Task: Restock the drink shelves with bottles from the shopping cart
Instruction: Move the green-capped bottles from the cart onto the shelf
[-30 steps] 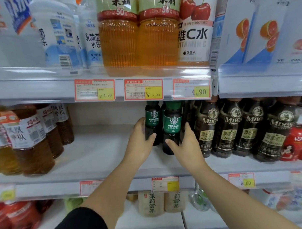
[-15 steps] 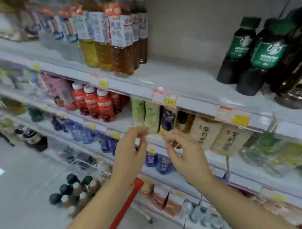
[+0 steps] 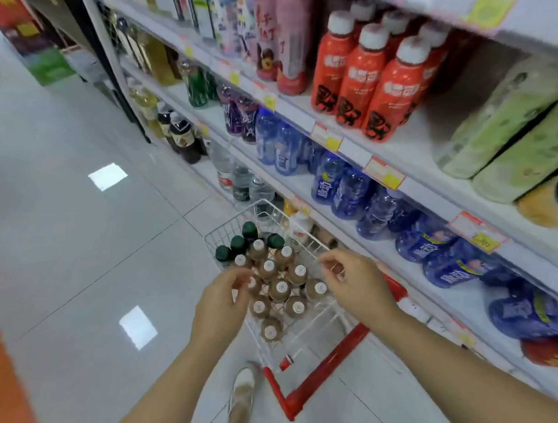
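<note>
The shopping cart [image 3: 227, 227] stands on the pale tiled floor [image 3: 83, 249], just beside the drink shelves [image 3: 429, 203], with its red handle toward the person. The bottles are inside the cart, upright and close together: brown ones with white caps [image 3: 282, 288] fill the middle and the near part, and a few with dark green caps [image 3: 237, 242] stand at the far end.

Both bare hands hang above the cart. The left hand [image 3: 221, 305] is over the cart's left side, its fingers loosely bent. It grasps nothing that I can see, though its fingertips are very near one white cap. The picture is too blurred to say if they touch. The right hand [image 3: 353, 281] is over the cart's right rim, also released, with relaxed curled fingers and nothing in it.

Beyond the cart's right side, blue bottles [image 3: 343, 190] fill one shelf, and red bottles [image 3: 364, 78] with white caps stand on the shelf above. A light shoe [image 3: 243, 389] is on the floor beside the handle.
</note>
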`<act>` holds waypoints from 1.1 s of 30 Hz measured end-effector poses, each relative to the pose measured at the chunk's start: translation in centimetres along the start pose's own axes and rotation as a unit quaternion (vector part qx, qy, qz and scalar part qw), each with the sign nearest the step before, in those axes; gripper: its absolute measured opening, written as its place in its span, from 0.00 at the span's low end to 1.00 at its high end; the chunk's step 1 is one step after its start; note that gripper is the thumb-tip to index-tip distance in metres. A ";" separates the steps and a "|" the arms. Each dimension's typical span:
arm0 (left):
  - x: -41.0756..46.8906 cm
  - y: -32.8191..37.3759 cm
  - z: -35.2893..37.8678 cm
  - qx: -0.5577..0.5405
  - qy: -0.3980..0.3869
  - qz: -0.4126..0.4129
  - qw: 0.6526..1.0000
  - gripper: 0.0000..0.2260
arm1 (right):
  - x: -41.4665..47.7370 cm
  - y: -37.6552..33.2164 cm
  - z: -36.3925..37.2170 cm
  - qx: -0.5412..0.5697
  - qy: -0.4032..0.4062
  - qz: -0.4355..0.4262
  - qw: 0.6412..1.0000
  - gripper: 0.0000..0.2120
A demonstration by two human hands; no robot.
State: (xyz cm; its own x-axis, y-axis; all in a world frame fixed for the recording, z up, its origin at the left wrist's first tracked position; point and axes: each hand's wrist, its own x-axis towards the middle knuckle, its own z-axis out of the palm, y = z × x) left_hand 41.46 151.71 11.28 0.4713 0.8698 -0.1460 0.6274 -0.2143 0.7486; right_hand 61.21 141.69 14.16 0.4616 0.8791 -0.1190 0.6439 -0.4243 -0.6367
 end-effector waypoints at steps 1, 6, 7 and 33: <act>1.0 -1.9 -0.6 0.004 -0.007 -0.015 1.000 0.09 | 1.5 -0.3 1.9 0.000 -0.008 0.012 1.000 0.09; 7.0 -10.2 -1.5 0.015 -0.056 -0.067 0.996 0.11 | 8.7 -0.8 11.0 -0.005 -0.039 0.068 0.997 0.08; 8.3 -11.5 -1.3 0.018 -0.066 -0.069 0.995 0.12 | 10.2 -0.5 12.7 -0.006 -0.044 0.084 0.996 0.08; 17.9 -22.3 4.6 -0.016 -0.092 -0.019 0.995 0.18 | 23.5 6.5 21.4 -0.045 0.115 0.069 0.990 0.18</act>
State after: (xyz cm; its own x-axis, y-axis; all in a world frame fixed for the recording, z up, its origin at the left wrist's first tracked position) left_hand 38.79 170.03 -11.04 0.5547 0.7803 -0.2890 0.6281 -0.1648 0.7605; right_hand 63.19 164.22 -9.07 0.6690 0.7431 -0.0174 0.6118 -0.5639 -0.5547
